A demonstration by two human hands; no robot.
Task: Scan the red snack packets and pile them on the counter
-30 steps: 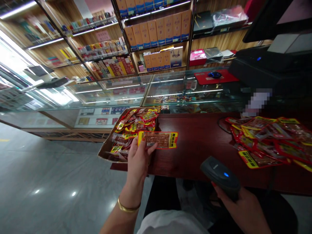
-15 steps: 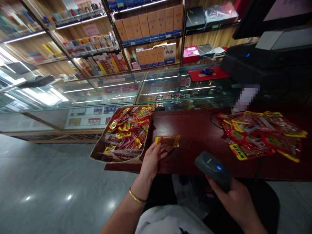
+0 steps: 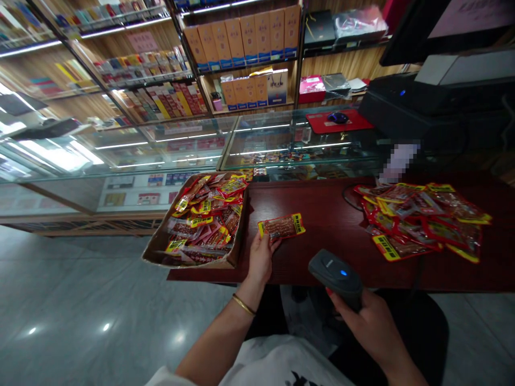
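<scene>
My left hand (image 3: 262, 256) pinches the left end of a red and yellow snack packet (image 3: 282, 227), its clear middle showing brown strips. The packet is over the dark red wooden tabletop. In my right hand (image 3: 372, 324) is a dark grey barcode scanner (image 3: 337, 277) with a blue light, its head toward the packet. Left of my left hand, a cardboard box (image 3: 236, 256) holds many similar packets. Farther right, a loose pile of the same packets (image 3: 422, 220) lies on the tabletop (image 3: 314, 203).
Behind the tabletop runs a glass display counter (image 3: 193, 140) with a red mouse pad (image 3: 360, 122) and a mouse (image 3: 338, 117) on it. A black monitor (image 3: 406, 32) and dark equipment stand at the right. Shelves with orange boxes (image 3: 249, 40) line the back wall.
My left hand has moved slightly right with the packet, which is now turned flatter to view. The scanner has shifted a little left in view, closer to the packet.
</scene>
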